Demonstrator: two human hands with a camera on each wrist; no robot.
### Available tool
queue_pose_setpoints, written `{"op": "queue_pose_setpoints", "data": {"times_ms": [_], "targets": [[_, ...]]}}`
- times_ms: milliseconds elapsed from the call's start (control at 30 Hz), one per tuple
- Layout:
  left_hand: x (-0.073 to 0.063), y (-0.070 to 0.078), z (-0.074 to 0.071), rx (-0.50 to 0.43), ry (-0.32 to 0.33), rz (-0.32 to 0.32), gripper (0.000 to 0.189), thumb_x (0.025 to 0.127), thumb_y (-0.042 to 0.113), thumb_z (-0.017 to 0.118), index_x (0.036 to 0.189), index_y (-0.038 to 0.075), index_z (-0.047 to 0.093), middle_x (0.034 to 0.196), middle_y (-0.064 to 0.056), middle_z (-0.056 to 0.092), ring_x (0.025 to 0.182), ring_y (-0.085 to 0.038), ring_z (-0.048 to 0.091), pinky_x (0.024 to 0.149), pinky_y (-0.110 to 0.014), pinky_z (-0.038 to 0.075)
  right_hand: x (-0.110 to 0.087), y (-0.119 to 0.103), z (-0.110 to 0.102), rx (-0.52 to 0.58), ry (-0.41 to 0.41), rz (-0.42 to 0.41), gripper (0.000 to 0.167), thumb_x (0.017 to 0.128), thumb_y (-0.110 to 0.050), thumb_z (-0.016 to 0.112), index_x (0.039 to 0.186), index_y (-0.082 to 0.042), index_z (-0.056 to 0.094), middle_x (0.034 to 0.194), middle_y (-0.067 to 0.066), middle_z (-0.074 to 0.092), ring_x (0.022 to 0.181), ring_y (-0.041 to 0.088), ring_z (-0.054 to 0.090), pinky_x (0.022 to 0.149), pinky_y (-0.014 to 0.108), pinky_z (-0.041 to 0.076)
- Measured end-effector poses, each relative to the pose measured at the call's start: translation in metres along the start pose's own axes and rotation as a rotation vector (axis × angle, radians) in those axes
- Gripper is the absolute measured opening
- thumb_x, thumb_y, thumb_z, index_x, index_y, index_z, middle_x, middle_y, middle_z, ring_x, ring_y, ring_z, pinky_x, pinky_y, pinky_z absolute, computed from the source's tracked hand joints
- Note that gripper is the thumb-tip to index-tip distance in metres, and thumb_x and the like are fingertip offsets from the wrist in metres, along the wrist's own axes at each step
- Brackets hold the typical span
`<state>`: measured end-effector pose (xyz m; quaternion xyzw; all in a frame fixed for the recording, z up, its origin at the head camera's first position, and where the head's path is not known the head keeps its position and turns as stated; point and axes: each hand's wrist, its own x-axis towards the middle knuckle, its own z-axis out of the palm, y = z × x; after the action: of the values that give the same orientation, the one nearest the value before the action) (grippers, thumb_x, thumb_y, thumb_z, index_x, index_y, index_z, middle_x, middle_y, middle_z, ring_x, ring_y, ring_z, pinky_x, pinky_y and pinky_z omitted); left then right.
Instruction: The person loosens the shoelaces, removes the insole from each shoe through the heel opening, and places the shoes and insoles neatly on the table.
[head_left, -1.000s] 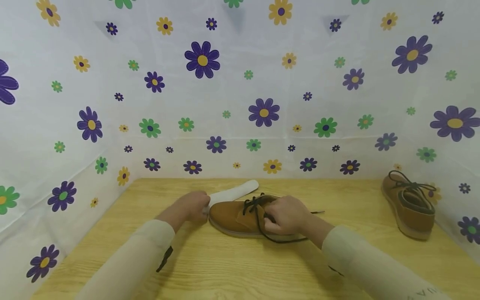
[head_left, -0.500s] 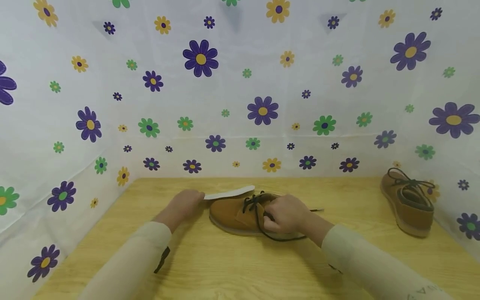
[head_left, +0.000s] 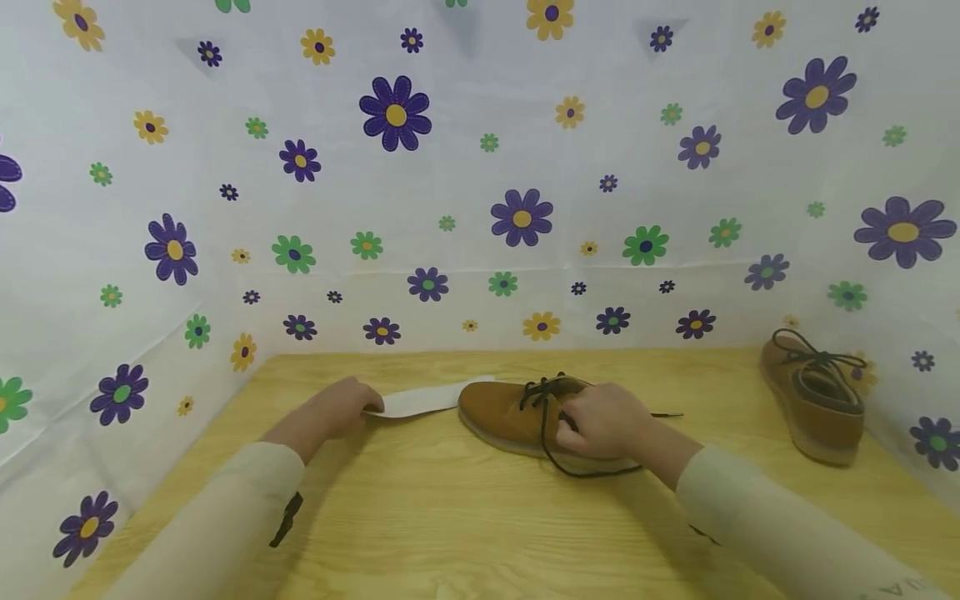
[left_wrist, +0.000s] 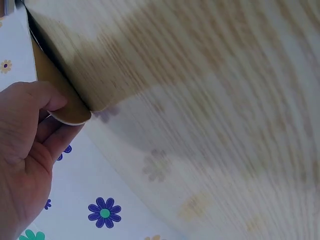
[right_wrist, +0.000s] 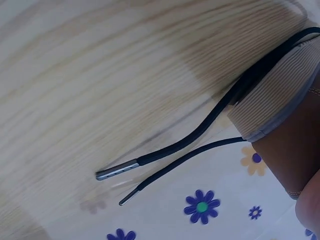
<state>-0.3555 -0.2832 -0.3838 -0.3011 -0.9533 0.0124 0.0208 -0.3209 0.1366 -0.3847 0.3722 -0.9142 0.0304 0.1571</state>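
Observation:
A brown leather shoe (head_left: 495, 412) with dark laces lies with its toe to the left in the head view. My right hand (head_left: 611, 421) grips it at the ankle opening, hiding much of its heel end. In the right wrist view the ribbed sole edge (right_wrist: 275, 95) and two loose lace ends (right_wrist: 175, 147) show, with a bit of that hand (right_wrist: 310, 210) at the corner. My left hand (head_left: 341, 408) pinches one end of an insole (head_left: 420, 402), white above. Its tan side (left_wrist: 62, 90) shows in the left wrist view. The insole's far end passes behind the shoe's toe.
A second brown shoe (head_left: 817, 396), its laces tied in a bow, stands at the right edge of the wood-grain table (head_left: 450, 533). A white flower-printed cloth (head_left: 465, 183) hangs behind the table and along both sides.
My left hand has moved left, drawing the insole partly out from behind the shoe. My right hand and the shoe have shifted a little to the right.

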Motion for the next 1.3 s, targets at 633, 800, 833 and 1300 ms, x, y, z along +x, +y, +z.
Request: {"op": "queue_pose_setpoints", "data": {"times_ms": [633, 800, 833, 1300], "targets": [[-0.01, 0.0, -0.002, 0.056, 0.031, -0.082, 0.019, 0.077, -0.002, 0.064, 0.075, 0.015, 0.073, 0.079, 0.001, 0.072, 0.069, -0.018, 0.062, 0.071, -0.038, 0.056, -0.019, 0.024, -0.005, -0.032, -0.037, 0.106, 0.035, 0.085, -0.027, 0.052, 0.055, -0.021, 0.034, 0.05, -0.01, 0.029, 0.046, 0.006, 0.025, 0.044, 0.023, 0.022], [-0.014, -0.005, -0.001, 0.058, 0.031, -0.081, 0.018, 0.08, 0.0, 0.064, 0.076, 0.015, 0.073, 0.081, 0.001, 0.073, 0.072, -0.019, 0.065, 0.073, -0.039, 0.056, -0.026, 0.032, -0.008, -0.032, -0.044, 0.131, 0.036, 0.086, -0.027, 0.052, 0.056, -0.02, 0.033, 0.05, -0.009, 0.029, 0.046, 0.007, 0.025, 0.045, 0.023, 0.023], [-0.015, -0.006, -0.001, 0.048, 0.029, -0.085, 0.018, 0.08, -0.001, 0.064, 0.076, 0.015, 0.073, 0.081, 0.001, 0.073, 0.073, -0.019, 0.065, 0.074, -0.039, 0.057, -0.027, 0.033, -0.009, -0.031, -0.052, 0.14, 0.036, 0.086, -0.027, 0.052, 0.056, -0.02, 0.034, 0.05, -0.009, 0.029, 0.047, 0.007, 0.026, 0.045, 0.024, 0.023], [-0.02, -0.025, 0.001, -0.115, -0.042, -0.055, 0.021, 0.08, -0.002, 0.065, 0.088, 0.012, 0.077, 0.092, -0.002, 0.074, 0.09, -0.024, 0.069, 0.087, -0.044, 0.056, -0.045, 0.058, -0.019, 0.016, -0.141, 0.384, 0.04, 0.086, -0.028, 0.048, 0.049, -0.02, 0.034, 0.048, -0.007, 0.031, 0.048, 0.01, 0.029, 0.046, 0.027, 0.027]]}}
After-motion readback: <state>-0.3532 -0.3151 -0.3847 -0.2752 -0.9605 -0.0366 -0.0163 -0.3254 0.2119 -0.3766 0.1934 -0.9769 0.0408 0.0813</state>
